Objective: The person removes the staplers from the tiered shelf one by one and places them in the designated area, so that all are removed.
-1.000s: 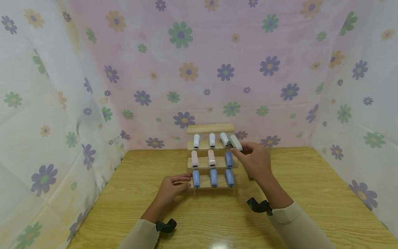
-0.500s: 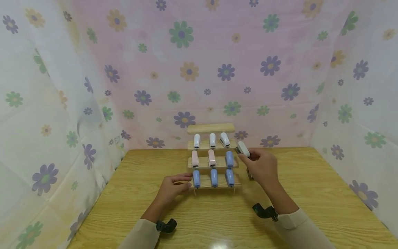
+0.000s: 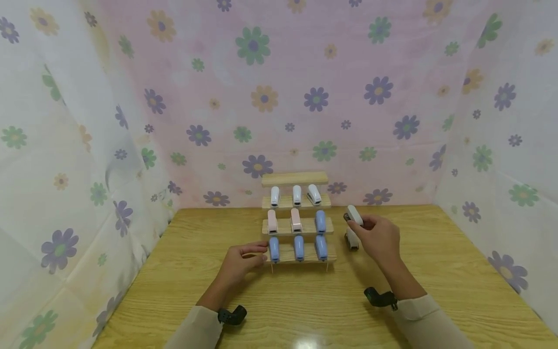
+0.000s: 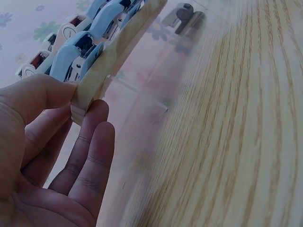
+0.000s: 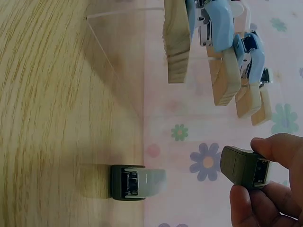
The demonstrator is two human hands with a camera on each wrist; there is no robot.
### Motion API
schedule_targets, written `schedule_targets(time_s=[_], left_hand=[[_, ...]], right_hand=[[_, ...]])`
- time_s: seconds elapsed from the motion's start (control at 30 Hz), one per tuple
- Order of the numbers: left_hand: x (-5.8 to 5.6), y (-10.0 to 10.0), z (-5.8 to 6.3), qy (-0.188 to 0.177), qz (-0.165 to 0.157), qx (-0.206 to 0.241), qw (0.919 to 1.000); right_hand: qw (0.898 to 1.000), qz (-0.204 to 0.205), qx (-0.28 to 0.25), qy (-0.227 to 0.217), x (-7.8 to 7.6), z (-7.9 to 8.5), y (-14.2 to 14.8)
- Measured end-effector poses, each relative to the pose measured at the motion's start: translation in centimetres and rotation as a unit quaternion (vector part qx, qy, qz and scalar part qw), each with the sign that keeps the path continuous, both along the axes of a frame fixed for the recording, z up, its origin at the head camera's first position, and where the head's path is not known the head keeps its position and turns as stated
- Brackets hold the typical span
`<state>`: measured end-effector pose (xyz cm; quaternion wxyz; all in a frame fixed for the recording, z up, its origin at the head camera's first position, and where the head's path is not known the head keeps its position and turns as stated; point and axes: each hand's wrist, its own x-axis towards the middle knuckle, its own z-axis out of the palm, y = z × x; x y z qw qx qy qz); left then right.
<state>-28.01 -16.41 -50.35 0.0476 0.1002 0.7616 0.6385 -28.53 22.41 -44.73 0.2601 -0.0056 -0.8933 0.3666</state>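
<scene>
My right hand (image 3: 380, 238) pinches a small white stapler (image 3: 355, 214) between thumb and fingers, to the right of a tiered wooden rack (image 3: 295, 180). In the right wrist view the dark base of this stapler (image 5: 236, 166) faces the camera, clear of the table. Another whitish stapler (image 3: 352, 240) stands on the table just below it. At the rack's left side my left hand (image 3: 239, 262) grips the end of the lowest shelf (image 4: 90, 87), thumb on top and fingers beneath. Blue staplers (image 3: 299, 247) line that shelf. Above sit two pink staplers (image 3: 272, 221) with a blue stapler (image 3: 320, 221), then three white staplers (image 3: 297, 195).
The rack has clear side panels (image 4: 137, 94) and a bare top shelf (image 3: 294, 179). Under it lies a wood-grain table (image 3: 283, 305). Flower-patterned cloth (image 3: 279, 72) hangs behind and at both sides.
My right hand has carried the white stapler away from the third shelf, rightward and down, toward the stapler on the table. The left hand has stayed at the rack's lowest shelf.
</scene>
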Motion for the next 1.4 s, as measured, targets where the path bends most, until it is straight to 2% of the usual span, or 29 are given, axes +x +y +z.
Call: schedule_targets(time_s=[0.2, 0.43, 0.6, 1.07, 1.4], left_hand=[[-0.1, 0.0, 0.2, 0.008, 0.005, -0.016, 0.9998], [0.0, -0.1, 0.1, -0.015, -0.012, 0.024, 0.9995], [0.1, -0.1, 0.1, -0.01, -0.011, 0.024, 0.9996], [0.0, -0.2, 0.0, -0.014, -0.011, 0.032, 0.9993], [0.0, 0.0, 0.0, -0.009, -0.009, 0.028, 0.9995]], right_hand=[[0.999, -0.016, 0.009, -0.028, -0.1, -0.8, 1.0], [0.998, -0.027, 0.012, -0.06, -0.2, -2.1, 2.7], [0.996, -0.036, 0.009, -0.087, -0.1, -2.9, 3.7], [0.988, -0.032, 0.003, -0.148, -0.1, -3.8, 4.8], [0.986, -0.025, 0.01, -0.165, 0.0, -4.1, 4.9]])
